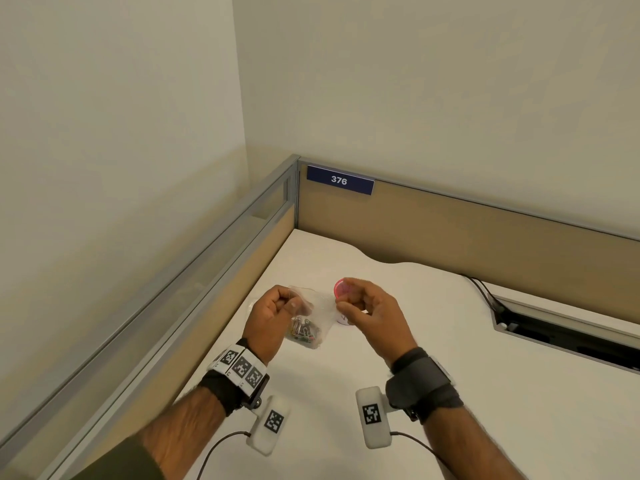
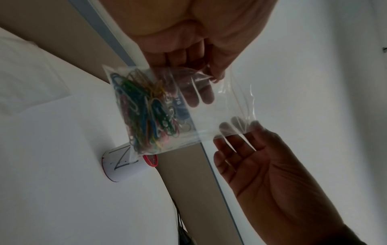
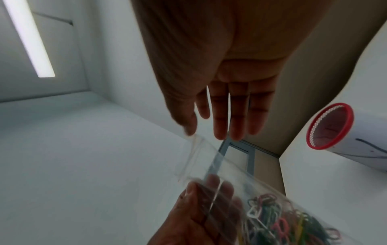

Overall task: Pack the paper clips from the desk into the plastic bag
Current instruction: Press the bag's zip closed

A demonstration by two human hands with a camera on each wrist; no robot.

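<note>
- The left hand [image 1: 273, 313] and the right hand [image 1: 367, 308] are held up above the white tabletop [image 1: 450, 375], a little apart, with the plastic bag [image 1: 311, 318] stretched between them.
- The left hand pinches one end of the bag's top edge between thumb and curled fingers; the right hand pinches the other end between thumb and forefinger.
- The head view shows only the backs of both hands and the bag hanging below them — its top edge runs from one hand to the other, the closed bottom points down toward the tabletop.
- The left wrist view gives what the head view hides: the paper clips [image 2: 144, 109], a tangle of blue, green, yellow and red, gathered at the bag's bottom, the end away from the fingers [image 2: 196, 96].
- The right wrist view shows the right hand's other fingers [image 3: 236, 116] held fairly straight over the bag's mouth, and the clips bunched below the left hand.
- Whether the bag's mouth is sealed I cannot tell — the plastic there is blurred.
- A white cup with a red rim [image 1: 341, 289] stands on the tabletop just beyond the right hand.
- A blue sign reading 376 [image 1: 339, 180] hangs on the partition well beyond both hands.
</note>
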